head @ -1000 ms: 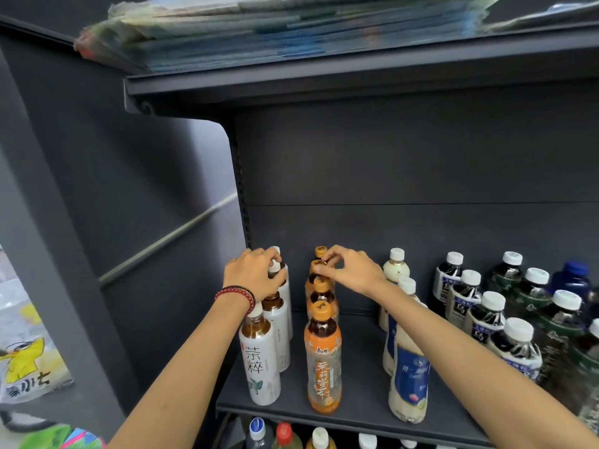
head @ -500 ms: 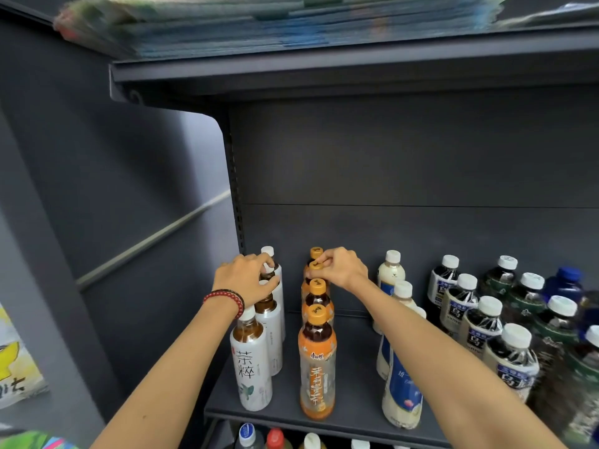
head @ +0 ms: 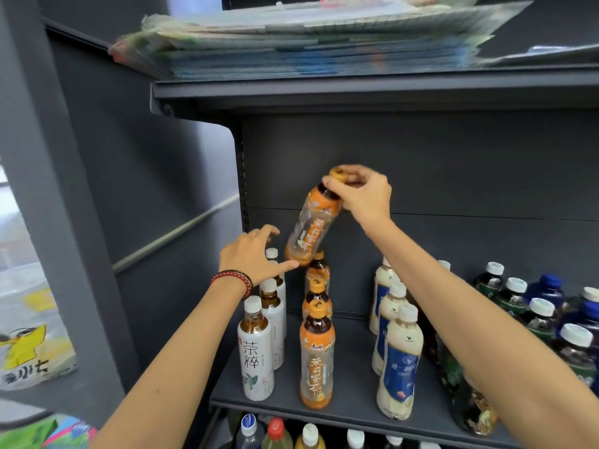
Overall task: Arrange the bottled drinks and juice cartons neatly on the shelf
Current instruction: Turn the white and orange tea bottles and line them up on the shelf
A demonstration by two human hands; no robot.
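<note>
My right hand [head: 363, 192] grips an orange-labelled tea bottle [head: 311, 225] by its neck and cap, lifted and tilted above the shelf [head: 353, 396]. My left hand [head: 252, 254], with a red bead bracelet, is open, its fingertip touching the lifted bottle's base. Below stands a row of orange tea bottles [head: 316, 354] running front to back. To its left is a row of white-labelled tea bottles [head: 256, 348]. To the right stand cream bottles with blue labels [head: 400, 361].
Dark bottles with white caps [head: 538, 322] and blue bottles [head: 551, 286] crowd the shelf's right side. A stack of flat packets [head: 308, 37] lies on the shelf above. More bottle caps [head: 309, 432] show on the lower shelf. A yellow printed bag [head: 26, 348] hangs left.
My right hand has lifted an orange tea bottle up out of the back of its row. My left hand left the white-capped bottles and opened under the lifted bottle.
</note>
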